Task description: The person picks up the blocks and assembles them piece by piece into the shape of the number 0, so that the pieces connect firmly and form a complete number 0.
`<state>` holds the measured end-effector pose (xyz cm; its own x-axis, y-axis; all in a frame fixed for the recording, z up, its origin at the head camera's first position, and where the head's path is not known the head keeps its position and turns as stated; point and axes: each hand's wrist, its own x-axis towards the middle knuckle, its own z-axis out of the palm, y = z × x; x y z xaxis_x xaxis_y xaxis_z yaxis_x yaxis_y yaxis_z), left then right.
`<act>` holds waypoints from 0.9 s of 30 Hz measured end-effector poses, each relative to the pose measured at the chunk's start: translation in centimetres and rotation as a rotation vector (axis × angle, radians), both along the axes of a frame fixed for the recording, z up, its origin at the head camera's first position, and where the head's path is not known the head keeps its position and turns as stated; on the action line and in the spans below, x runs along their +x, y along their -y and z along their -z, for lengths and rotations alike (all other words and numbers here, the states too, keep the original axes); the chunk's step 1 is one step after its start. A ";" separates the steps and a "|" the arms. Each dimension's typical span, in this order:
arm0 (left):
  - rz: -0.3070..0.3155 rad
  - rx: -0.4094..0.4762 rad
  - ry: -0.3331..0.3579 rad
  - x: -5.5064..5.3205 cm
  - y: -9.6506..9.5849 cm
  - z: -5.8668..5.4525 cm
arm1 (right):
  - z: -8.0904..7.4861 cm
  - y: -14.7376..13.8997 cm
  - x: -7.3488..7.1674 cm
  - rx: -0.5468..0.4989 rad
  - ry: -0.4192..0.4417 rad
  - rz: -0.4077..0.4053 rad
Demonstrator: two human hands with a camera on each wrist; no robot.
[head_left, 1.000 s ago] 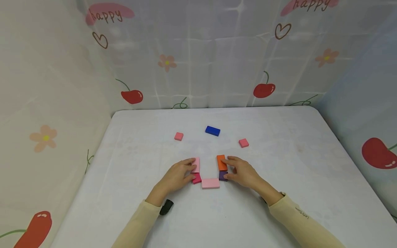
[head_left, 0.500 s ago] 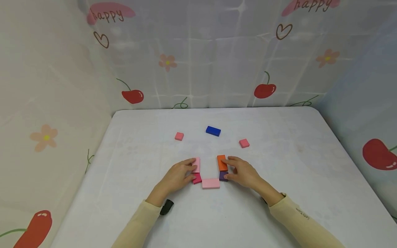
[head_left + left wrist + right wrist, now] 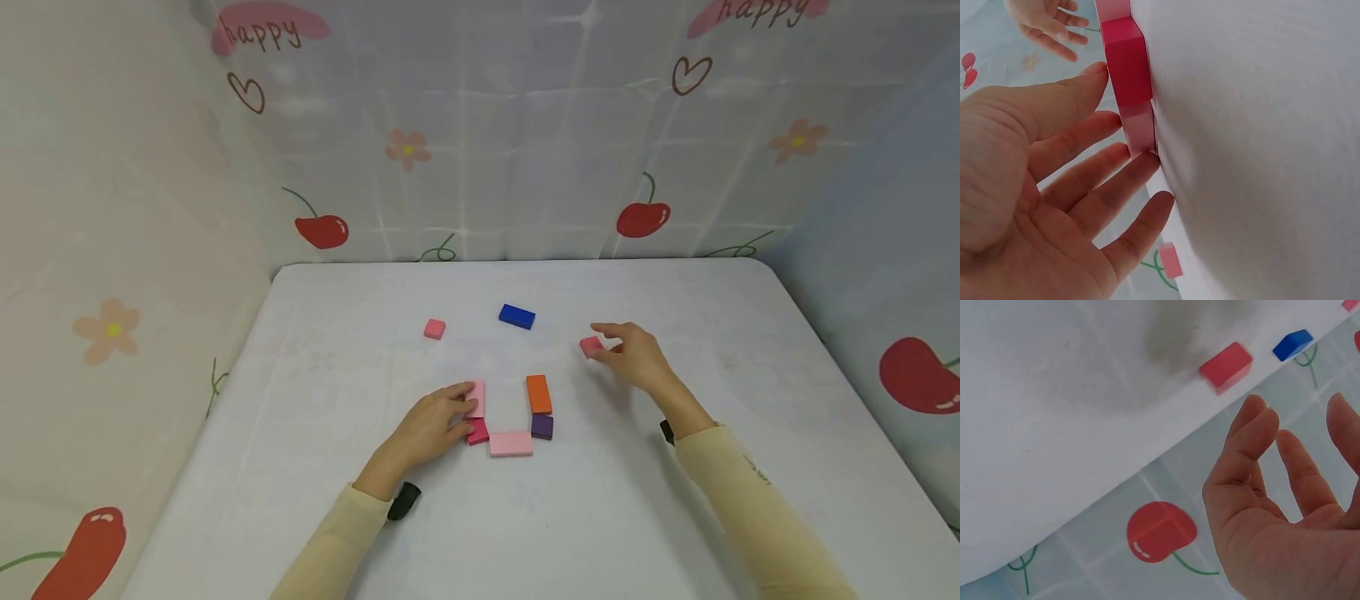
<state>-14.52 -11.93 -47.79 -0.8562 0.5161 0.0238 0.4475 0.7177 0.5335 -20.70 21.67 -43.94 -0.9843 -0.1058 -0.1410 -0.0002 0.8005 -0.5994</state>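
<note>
My left hand (image 3: 429, 427) touches the side of a light pink block (image 3: 477, 397) and a crimson block (image 3: 1127, 62) with relaxed fingertips, the thumb at the crimson one. These two lie end to end as the left side of a U of blocks. Another light pink block (image 3: 511, 444) forms its bottom; an orange block (image 3: 538, 393) and a dark purple block (image 3: 542, 427) form the right side. My right hand (image 3: 637, 360) hovers over a small coral block (image 3: 1227, 365), thumb and fingers spread apart with nothing between them. In the right wrist view the block lies beyond the fingertips.
A blue block (image 3: 517, 317) lies at the back of the white table (image 3: 360, 300). To its left sits another small coral block (image 3: 435, 329). A printed curtain (image 3: 510, 125) hangs behind the table's far edge.
My right hand has left the orange and purple blocks and moved back and right to the small coral block. My left hand stays at the pink and crimson blocks.
</note>
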 end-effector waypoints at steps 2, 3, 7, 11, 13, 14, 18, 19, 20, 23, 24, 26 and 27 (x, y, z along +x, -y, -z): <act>0.002 0.008 0.002 0.0 0.0 0.0 | 0.1 -0.6 -1.0 0.008 0.025 0.013; 0.002 0.011 0.004 0.0 0.0 0.0 | 0.3 -0.9 -1.5 0.013 0.043 0.017; 0.002 0.021 0.012 0.0 0.0 0.0 | 0.9 -1.4 -2.8 0.027 0.115 0.015; 0.001 0.025 0.018 0.0 0.0 -0.1 | 1.3 -1.4 -3.6 0.018 0.142 -0.007; 0.000 0.025 0.018 0.0 0.0 -0.2 | 1.5 -1.4 -4.0 0.012 0.142 -0.015; 0.000 0.024 0.018 0.0 0.0 -0.2 | 1.7 -1.3 -4.1 0.017 0.139 -0.016; -0.001 0.021 0.020 0.0 0.0 -0.2 | 2.1 -0.9 -4.6 0.016 0.143 -0.001; -0.002 0.020 0.021 0.0 0.0 -0.2 | 2.1 -0.7 -4.7 0.017 0.145 0.003; -0.001 0.018 0.022 0.0 0.0 -0.2 | 2.2 -0.5 -4.8 0.018 0.147 0.008; 0.000 0.014 0.021 0.0 0.0 -0.2 | 2.3 0.1 -4.8 0.015 0.148 0.017; 0.000 0.014 0.022 0.0 0.0 -0.2 | 2.3 0.3 -4.8 0.015 0.147 0.018; 0.001 0.012 0.021 0.0 0.0 -0.1 | 2.3 0.7 -4.7 0.013 0.145 0.018; 0.001 0.011 0.020 0.0 0.0 -0.1 | 2.2 1.0 -4.7 0.012 0.143 0.015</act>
<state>-14.50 -11.95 -47.69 -0.8558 0.5171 0.0124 0.4378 0.7113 0.5500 -25.43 20.72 -46.18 -0.9556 -0.0882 -0.2813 0.0970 0.8069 -0.5826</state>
